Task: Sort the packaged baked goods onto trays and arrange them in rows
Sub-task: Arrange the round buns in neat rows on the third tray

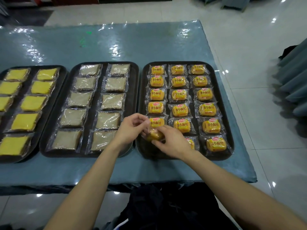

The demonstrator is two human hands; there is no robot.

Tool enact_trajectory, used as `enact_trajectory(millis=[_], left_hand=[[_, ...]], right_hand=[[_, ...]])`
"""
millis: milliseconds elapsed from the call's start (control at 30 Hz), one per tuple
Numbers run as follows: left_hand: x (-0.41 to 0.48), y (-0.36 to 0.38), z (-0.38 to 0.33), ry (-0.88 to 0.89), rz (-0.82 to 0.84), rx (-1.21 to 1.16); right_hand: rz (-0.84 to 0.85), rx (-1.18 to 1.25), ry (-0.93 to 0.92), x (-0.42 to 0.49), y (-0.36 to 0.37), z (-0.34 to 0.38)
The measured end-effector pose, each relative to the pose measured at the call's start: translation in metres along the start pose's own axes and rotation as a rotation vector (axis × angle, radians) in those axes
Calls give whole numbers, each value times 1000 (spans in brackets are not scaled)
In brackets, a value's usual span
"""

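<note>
- Both hands pinch one wrapped bun [154,136]: the left hand [131,128] curls its fingers on the wrapper's far-left edge, and the right hand [171,141] grips the near-right side.
- The bun is over the near-left corner of the right tray [216,157]; whether it touches the tray is hard to tell.
- That tray carries orange-labelled buns [180,108] in three columns.
- Beside it, the middle tray [132,90] holds pale brown slices [113,101] in two columns, and the left tray [58,85] holds yellow slices [34,103].
- All three trays sit on a blue-covered table [149,44].
</note>
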State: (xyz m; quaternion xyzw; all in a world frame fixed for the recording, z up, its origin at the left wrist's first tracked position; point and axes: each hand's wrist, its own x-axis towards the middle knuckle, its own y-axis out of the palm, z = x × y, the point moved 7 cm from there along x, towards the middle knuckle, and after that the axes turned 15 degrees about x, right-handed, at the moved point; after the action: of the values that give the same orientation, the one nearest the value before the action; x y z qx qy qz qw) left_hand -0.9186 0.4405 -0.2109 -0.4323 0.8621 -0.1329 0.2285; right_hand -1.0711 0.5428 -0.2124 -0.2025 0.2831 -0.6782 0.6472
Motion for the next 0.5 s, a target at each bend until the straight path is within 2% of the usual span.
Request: enact_trajectory(millis=[100,167,200,300,500], left_hand=[[5,-5,-2,18,-41,40],[3,-1,4,-16,35,67],[2,3,6,-42,65,42],[2,6,7,-86,27,-24],[6,2,3,-47,19,111]], right_hand=[[-74,585,252,0,-9,-23],[-88,1028,369,-4,-6,-30],[-100,1150,390,-5,-7,-31],[-108,1177,435,-7,-10,-34],[-221,1046,542,-6,-14,-48]])
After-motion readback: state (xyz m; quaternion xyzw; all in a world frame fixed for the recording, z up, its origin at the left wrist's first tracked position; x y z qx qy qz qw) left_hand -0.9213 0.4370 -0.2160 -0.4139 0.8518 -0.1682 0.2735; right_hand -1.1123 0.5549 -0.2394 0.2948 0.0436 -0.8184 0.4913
